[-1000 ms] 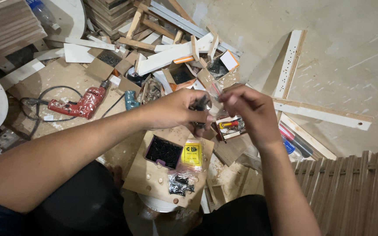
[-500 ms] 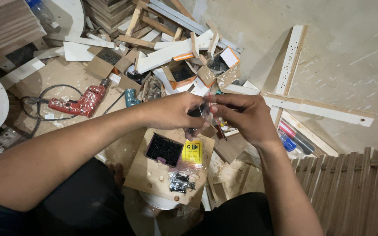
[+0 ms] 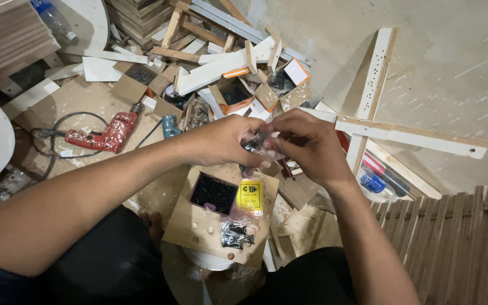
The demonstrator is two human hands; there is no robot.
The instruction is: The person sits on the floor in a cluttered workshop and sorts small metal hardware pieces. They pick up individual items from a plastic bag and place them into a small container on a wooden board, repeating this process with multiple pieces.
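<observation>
While both hands meet above a small plywood board (image 3: 199,226), the left hand (image 3: 221,141) and the right hand (image 3: 306,147) pinch a small clear plastic packet (image 3: 258,146) between their fingertips, each closed on one side of it. The packet seems to hold dark small parts, though its contents are too blurred to name, and I cannot tell whether it is torn open yet; judging by the two-sided grip, the opening looks to be in hand and not finished.

On the board just below lie an open purple box of black screws (image 3: 214,193), a yellow label card (image 3: 251,196) beside it, and another clear bag of dark screws (image 3: 235,232) near the board's front edge. Nothing from the held packet shows on the board.

Well to the left, a red electric drill (image 3: 105,135) rests on the dusty floor with its black cable looped beside it. Beyond the hands lie open cardboard boxes (image 3: 232,96) among white wooden offcuts (image 3: 221,65), and a white drilled strip (image 3: 371,85) crosses another on the right.
</observation>
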